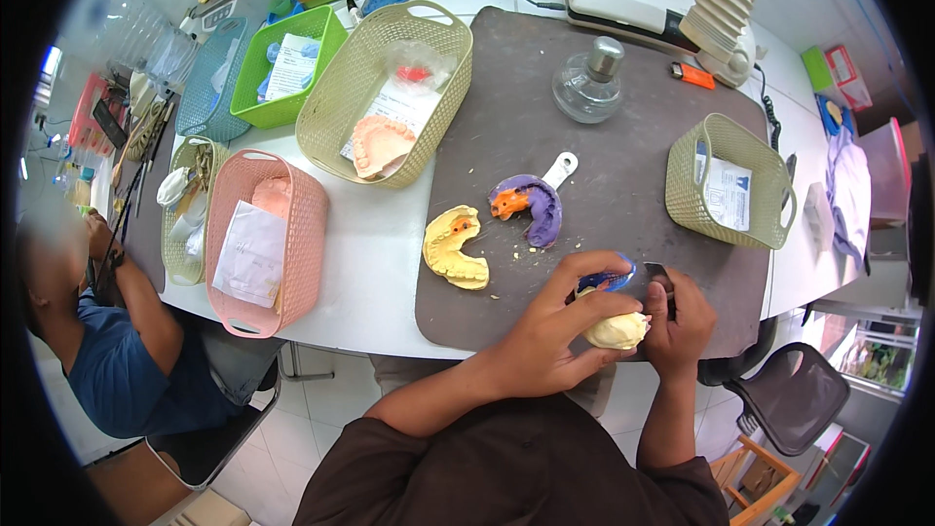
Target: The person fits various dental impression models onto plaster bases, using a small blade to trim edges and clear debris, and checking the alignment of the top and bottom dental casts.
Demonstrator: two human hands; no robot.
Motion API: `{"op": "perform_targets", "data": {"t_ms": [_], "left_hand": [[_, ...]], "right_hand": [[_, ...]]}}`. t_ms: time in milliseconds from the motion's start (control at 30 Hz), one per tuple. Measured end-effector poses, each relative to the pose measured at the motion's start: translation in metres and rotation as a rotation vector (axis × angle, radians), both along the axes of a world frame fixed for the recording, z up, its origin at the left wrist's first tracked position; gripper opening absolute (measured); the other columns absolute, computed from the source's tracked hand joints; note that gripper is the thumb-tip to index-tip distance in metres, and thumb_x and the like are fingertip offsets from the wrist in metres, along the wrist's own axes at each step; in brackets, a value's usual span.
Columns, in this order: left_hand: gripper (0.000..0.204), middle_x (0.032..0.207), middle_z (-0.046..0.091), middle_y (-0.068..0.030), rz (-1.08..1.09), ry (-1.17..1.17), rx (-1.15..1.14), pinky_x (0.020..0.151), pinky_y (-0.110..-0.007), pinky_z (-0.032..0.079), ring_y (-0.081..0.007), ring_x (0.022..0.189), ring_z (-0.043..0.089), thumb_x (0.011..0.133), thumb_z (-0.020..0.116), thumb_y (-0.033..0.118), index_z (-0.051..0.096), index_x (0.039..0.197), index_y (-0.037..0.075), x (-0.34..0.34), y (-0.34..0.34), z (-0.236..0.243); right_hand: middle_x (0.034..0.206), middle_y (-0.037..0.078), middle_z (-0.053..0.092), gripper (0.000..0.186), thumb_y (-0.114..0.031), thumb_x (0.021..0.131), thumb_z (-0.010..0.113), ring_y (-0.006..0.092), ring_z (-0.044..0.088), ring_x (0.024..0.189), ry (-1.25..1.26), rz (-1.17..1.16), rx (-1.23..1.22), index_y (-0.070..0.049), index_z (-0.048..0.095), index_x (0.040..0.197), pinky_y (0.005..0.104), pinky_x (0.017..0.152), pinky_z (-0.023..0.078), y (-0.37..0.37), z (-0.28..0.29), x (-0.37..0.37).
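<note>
Over near edge of mat (506,58), left hand (557,327) curled around pale yellow cast (616,333), blue piece (614,281) at forefinger. Right hand (684,327), nearly closed, pinched dark flat tool (656,272) just beside cast. Farther in, yellow arch model (443,245) lay near mat's left edge, purple impression (545,219) beyond it. Olive basket (693,190) stood at right edge, glass bottle (586,93) toward far edge.

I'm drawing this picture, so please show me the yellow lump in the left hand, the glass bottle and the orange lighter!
Yellow lump (617,333), head view: on its rounded side.
Glass bottle (584,97), head view: on its clear body.
Orange lighter (696,76), head view: on its middle.
</note>
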State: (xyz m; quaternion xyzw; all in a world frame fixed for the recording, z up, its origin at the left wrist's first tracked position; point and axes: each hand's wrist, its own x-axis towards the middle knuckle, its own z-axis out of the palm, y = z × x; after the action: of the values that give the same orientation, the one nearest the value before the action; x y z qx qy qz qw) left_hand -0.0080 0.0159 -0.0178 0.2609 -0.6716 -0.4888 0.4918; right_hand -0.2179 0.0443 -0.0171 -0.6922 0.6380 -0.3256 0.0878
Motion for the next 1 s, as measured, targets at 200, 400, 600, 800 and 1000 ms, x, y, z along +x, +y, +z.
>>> {"op": "perform_targets", "data": {"t_ms": [200, 400, 600, 800, 1000], "left_hand": [[0.043, 0.137, 0.044, -0.0162, 0.059, 0.002, -0.046, 0.106, -0.045, 0.045, -0.0354, 0.128, 0.053, 0.077, 0.087, 0.008, 0.066, 0.115, 0.008, -0.005, -0.002, -0.006], [0.039, 0.136, 0.041, -0.0167, 0.217, 0.003, -0.103, 0.107, -0.046, 0.046, -0.0413, 0.133, 0.052, 0.077, 0.085, 0.003, 0.07, 0.113, 0.01, -0.014, -0.001, 0.0], [0.033, 0.135, 0.042, -0.0134, 0.196, -0.329, -0.299, 0.104, -0.043, 0.05, -0.0393, 0.131, 0.054, 0.075, 0.088, 0.005, 0.072, 0.104, 0.011, -0.021, 0.001, -0.004], [0.043, 0.138, 0.053, -0.0163, -0.005, -0.538, -0.276, 0.105, -0.047, 0.05, -0.0392, 0.133, 0.053, 0.073, 0.083, 0.003, 0.072, 0.114, 0.011, -0.032, -0.006, -0.001], [0.052, 0.142, 0.051, -0.0162, -0.012, -0.629, -0.209, 0.11, -0.05, 0.046, -0.0424, 0.14, 0.046, 0.073, 0.086, 0.008, 0.068, 0.122, 0.011, -0.036, -0.01, 0.01]], "right_hand": [[0.084, 0.01, 0.072, 0.018, -0.017, 0.093, 0.071, 0.0242, 0.068, 0.065, -0.006, -0.012, -0.01, -0.003, 0.07, 0.105, 0.0332, 0.058, 0.052, 0.0, -0.004, -0.006], [0.087, 0.005, 0.072, 0.023, -0.018, 0.088, 0.075, 0.0224, 0.069, 0.069, -0.14, 0.052, 0.091, -0.007, 0.071, 0.109, 0.0336, 0.059, 0.053, 0.0, 0.018, -0.01], [0.091, 0.003, 0.069, 0.027, -0.018, 0.082, 0.079, 0.0206, 0.066, 0.076, 0.235, 0.248, -0.148, -0.01, 0.074, 0.107, 0.0321, 0.063, 0.052, -0.018, 0.053, -0.052], [0.104, 0.009, 0.072, 0.039, -0.024, 0.083, 0.08, 0.0292, 0.07, 0.093, 0.055, 0.196, 0.087, -0.011, 0.071, 0.119, 0.0419, 0.079, 0.055, -0.064, 0.11, -0.101], [0.107, 0.01, 0.074, 0.055, -0.029, 0.084, 0.079, 0.0323, 0.07, 0.098, 0.511, 0.257, 0.386, -0.017, 0.061, 0.134, 0.0429, 0.082, 0.055, -0.125, 0.113, -0.102]]}}
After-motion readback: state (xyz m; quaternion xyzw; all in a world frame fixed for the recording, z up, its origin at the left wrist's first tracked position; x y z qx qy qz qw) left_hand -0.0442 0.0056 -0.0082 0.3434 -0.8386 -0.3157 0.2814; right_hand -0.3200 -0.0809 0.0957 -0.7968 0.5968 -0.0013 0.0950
